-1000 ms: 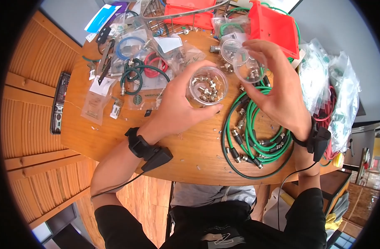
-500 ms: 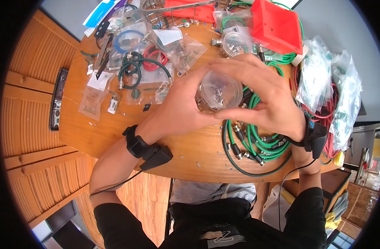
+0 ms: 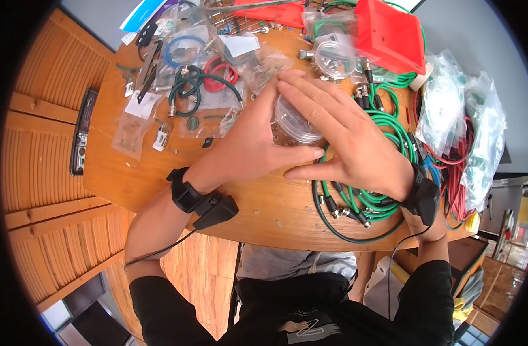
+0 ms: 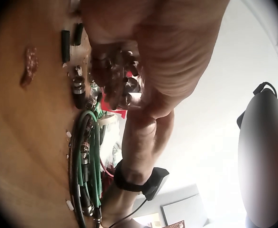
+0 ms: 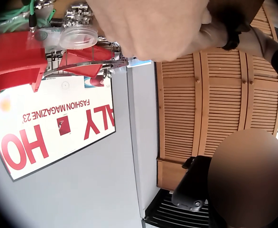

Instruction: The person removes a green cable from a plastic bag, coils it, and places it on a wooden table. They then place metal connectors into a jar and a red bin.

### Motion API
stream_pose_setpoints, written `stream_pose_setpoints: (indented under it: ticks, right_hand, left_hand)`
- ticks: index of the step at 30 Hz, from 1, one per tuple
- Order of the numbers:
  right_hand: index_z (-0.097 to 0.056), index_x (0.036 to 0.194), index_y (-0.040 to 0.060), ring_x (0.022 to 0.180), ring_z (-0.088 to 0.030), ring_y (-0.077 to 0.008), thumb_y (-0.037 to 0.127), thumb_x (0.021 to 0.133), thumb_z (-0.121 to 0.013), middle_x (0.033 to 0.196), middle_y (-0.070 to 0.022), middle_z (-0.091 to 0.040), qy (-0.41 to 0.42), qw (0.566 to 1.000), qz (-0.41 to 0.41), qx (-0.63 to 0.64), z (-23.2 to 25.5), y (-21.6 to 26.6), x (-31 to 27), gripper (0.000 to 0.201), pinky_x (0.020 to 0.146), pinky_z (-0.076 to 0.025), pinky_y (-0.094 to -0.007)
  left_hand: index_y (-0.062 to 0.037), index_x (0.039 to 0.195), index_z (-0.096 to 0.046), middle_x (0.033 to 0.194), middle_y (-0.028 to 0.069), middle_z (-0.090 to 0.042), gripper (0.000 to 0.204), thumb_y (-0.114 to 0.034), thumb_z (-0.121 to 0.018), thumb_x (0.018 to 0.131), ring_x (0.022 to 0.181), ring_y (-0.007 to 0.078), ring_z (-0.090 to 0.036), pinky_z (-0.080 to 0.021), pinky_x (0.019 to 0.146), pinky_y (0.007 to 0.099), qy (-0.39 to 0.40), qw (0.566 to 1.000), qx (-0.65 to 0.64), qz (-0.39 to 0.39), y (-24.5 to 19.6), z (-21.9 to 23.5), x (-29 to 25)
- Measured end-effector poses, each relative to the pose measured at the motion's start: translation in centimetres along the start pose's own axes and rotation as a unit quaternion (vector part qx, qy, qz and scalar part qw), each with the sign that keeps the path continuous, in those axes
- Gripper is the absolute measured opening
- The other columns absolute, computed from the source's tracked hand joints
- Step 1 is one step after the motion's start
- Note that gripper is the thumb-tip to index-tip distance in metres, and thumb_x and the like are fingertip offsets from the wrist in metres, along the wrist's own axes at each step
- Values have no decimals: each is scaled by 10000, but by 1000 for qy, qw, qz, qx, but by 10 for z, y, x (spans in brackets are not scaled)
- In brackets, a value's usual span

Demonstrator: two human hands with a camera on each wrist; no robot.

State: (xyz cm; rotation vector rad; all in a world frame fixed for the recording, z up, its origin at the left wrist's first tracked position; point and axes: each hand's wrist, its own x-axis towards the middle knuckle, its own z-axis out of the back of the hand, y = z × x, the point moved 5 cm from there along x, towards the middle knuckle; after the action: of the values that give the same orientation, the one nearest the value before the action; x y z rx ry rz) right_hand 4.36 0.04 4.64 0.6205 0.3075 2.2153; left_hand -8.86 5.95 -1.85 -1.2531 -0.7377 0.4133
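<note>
A clear round plastic tub (image 4: 128, 80) with small metal connectors inside is gripped by my left hand (image 3: 243, 141), fingers behind it and thumb along the near side. Its clear lid (image 3: 295, 122) sits on top, partly covered. My right hand (image 3: 353, 141) lies over the lid with its fingers stretched out, fingertips reaching the left hand's fingers. The right thumb points left below the tub, near the left thumb.
Green cables (image 3: 385, 199) with metal plugs lie coiled to the right. Behind stands another clear lidded tub (image 3: 335, 60), beside a red bin (image 3: 391, 37). Bagged cables (image 3: 203, 81) spread at the left; clear plastic bags (image 3: 442, 98) and red cables (image 3: 461, 167) lie far right.
The right hand has brought the lid leftward onto the tub. Its fingers have gone from holding the lid's edge to lying stretched across the top. The left hand keeps its grip.
</note>
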Motion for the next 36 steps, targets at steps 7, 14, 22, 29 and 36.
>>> stream_pose_setpoints:
  ticks: [7, 14, 22, 29, 36]
  right_hand:
    - [-447, 1441, -38, 1332, -469, -436, 195, 646, -879, 1471, -226, -469, -51, 999, 12, -4, 3, 3, -6, 934, 1097, -409, -507]
    - [-489, 1367, -12, 1334, -480, -379, 65, 643, -821, 1412, -194, -518, -81, 996, 29, -39, 0, -7, -7, 800, 1086, -418, -496]
    - [-511, 1398, 30, 1384, -448, -345, 99, 715, -797, 1432, -162, -531, -73, 990, 4, -124, -6, -24, -5, 743, 1126, -345, -527]
    - [-517, 1414, 57, 1419, -412, -340, 183, 793, -774, 1442, -144, -532, -56, 988, -10, -143, -2, -28, -8, 684, 1152, -291, -552]
    - [-521, 1402, 22, 1429, -409, -343, 202, 831, -757, 1432, -166, -545, -70, 988, -8, -137, -4, -25, -12, 644, 1167, -281, -546]
  left_hand:
    - [18, 1509, -310, 1403, 122, -498, 909, -161, -842, 794, 1319, 195, -474, -388, 1115, 355, 26, 986, -157, 55, -9, -4, 4]
    - [10, 1492, -345, 1407, 134, -509, 857, -148, -839, 809, 1314, 201, -491, -414, 1095, 365, 3, 994, -104, 19, 0, -2, 5]
    - [-4, 1496, -367, 1424, 200, -526, 895, -147, -867, 767, 1327, 287, -517, -413, 1111, 405, -64, 980, 190, -24, -10, 10, 11]
    - [-49, 1418, -504, 1341, 180, -619, 788, -154, -871, 728, 1229, 348, -605, -495, 1015, 420, -86, 952, 278, -94, -16, 11, 15]
    - [-39, 1418, -492, 1371, 192, -590, 780, -111, -860, 734, 1244, 375, -584, -493, 1019, 428, -83, 954, 271, -94, -10, 9, 19]
